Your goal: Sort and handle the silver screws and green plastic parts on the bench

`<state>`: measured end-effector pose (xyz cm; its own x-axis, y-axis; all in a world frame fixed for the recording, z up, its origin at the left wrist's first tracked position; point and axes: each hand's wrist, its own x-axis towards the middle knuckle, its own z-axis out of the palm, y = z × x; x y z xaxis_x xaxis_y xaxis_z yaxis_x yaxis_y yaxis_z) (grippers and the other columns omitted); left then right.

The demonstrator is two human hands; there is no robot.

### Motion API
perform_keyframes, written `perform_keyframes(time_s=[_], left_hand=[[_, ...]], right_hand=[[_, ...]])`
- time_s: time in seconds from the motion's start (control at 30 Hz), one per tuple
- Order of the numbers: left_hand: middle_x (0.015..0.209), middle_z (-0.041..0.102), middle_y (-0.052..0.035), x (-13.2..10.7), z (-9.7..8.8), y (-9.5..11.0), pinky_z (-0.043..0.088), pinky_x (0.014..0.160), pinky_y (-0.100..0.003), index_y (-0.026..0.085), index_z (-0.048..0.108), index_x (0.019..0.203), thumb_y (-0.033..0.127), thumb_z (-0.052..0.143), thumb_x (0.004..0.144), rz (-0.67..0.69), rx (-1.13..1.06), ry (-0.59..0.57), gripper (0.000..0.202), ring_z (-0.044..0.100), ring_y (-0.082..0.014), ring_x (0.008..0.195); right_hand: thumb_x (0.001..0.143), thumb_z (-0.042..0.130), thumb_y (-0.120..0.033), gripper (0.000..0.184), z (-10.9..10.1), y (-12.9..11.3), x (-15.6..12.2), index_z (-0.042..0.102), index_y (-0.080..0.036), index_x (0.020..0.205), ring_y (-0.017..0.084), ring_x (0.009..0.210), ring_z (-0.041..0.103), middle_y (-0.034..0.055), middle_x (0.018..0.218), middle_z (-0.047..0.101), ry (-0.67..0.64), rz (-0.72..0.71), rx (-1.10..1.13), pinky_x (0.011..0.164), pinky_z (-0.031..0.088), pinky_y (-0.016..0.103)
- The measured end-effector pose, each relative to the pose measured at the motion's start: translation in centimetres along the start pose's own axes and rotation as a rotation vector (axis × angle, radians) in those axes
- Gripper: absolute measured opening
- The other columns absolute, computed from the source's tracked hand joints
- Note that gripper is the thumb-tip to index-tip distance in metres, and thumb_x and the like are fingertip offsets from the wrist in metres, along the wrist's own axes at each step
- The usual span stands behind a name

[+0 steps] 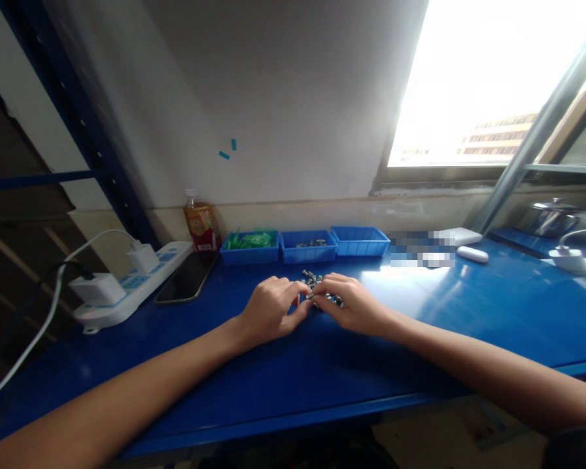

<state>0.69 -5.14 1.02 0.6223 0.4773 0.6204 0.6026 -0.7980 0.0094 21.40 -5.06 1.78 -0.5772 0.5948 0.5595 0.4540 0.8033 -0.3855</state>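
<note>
Resting at the centre of the worktop (pixel 420 339), a small pile of metal fasteners (pixel 314 279) is noted, with three blue bins (pixel 308 248) at 12 o'clock. The grip of the right hand (pixel 352 305) is pinched on fasteners at the pile's 5 o'clock edge. The grip of the left hand (pixel 268 310) is curled against it, and its closure cannot be told. The pieces are judged small, rigid, smooth and prone to roll, so a fingertip hold across the shank is advised.

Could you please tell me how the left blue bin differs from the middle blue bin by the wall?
The left bin holds green pieces; the middle bin holds small grey metal pieces. The left bin's contents stick up above its rim, while the middle bin's lie low. The left bin stands beside the bottle; the middle bin sits between two bins. Both are blue, rectangular and open-topped.
</note>
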Motion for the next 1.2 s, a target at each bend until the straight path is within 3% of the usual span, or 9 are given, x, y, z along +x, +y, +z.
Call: perform_keyframes(time_s=[0.13,0.43,0.63,0.83,1.07,1.2], left_hand=[[0.067,0.063,-0.0003,-0.11,0.22,-0.19,0.039,0.060,-0.027,0.018,0.058,0.095,0.032,0.047,0.091,-0.038,-0.036,0.001,0.018,0.057,-0.0143,0.060],[0.064,0.061,0.0002,0.06,-0.05,0.03,0.040,0.053,-0.023,0.017,0.058,0.092,0.032,0.041,0.093,-0.014,-0.079,-0.033,0.023,0.056,-0.0117,0.052],[0.071,0.063,0.0015,-0.24,0.35,-0.18,0.041,0.053,-0.021,0.018,0.049,0.110,0.034,0.050,0.089,-0.049,-0.083,-0.037,0.026,0.056,-0.0107,0.054],[0.068,0.061,0.0015,-0.21,0.23,-0.07,0.040,0.054,-0.022,0.018,0.054,0.099,0.028,0.050,0.089,0.000,-0.084,-0.051,0.015,0.055,-0.0103,0.053],[0.063,0.060,0.0010,-0.03,-0.01,0.07,0.040,0.053,-0.022,0.017,0.055,0.094,0.031,0.044,0.092,-0.020,-0.076,-0.057,0.018,0.057,-0.0116,0.053],[0.064,0.062,0.0002,-0.03,0.03,-0.02,0.040,0.054,-0.023,0.017,0.056,0.093,0.032,0.043,0.093,-0.018,-0.078,-0.091,0.020,0.058,-0.0127,0.055]], right_hand=[[0.084,0.058,-0.021,0.013,-0.14,0.06,-0.20,0.056,-0.019,0.097,0.015,0.078,0.059,0.0031,0.085,0.063,0.010,-0.011,-0.022,0.070,0.046,0.026],[0.087,0.053,-0.022,0.003,0.06,0.03,-0.02,0.055,-0.020,0.087,0.015,0.074,0.057,0.0031,0.080,0.062,0.027,-0.059,-0.077,0.067,0.045,0.026],[0.086,0.051,-0.018,0.006,-0.07,-0.19,-0.03,0.055,-0.020,0.082,0.014,0.070,0.057,0.0026,0.076,0.062,0.040,-0.052,-0.070,0.065,0.045,0.025],[0.087,0.052,-0.019,0.007,-0.23,-0.15,-0.01,0.058,-0.019,0.083,0.014,0.069,0.057,0.0033,0.076,0.062,-0.002,-0.090,-0.025,0.064,0.045,0.024],[0.085,0.056,-0.021,0.011,-0.46,-0.07,-0.14,0.056,-0.020,0.096,0.014,0.074,0.059,0.0022,0.080,0.063,-0.016,-0.068,-0.007,0.067,0.046,0.025],[0.086,0.054,-0.020,0.007,-0.32,0.17,-0.22,0.056,-0.020,0.093,0.014,0.074,0.059,0.0025,0.080,0.063,-0.043,-0.097,0.012,0.068,0.047,0.025]])
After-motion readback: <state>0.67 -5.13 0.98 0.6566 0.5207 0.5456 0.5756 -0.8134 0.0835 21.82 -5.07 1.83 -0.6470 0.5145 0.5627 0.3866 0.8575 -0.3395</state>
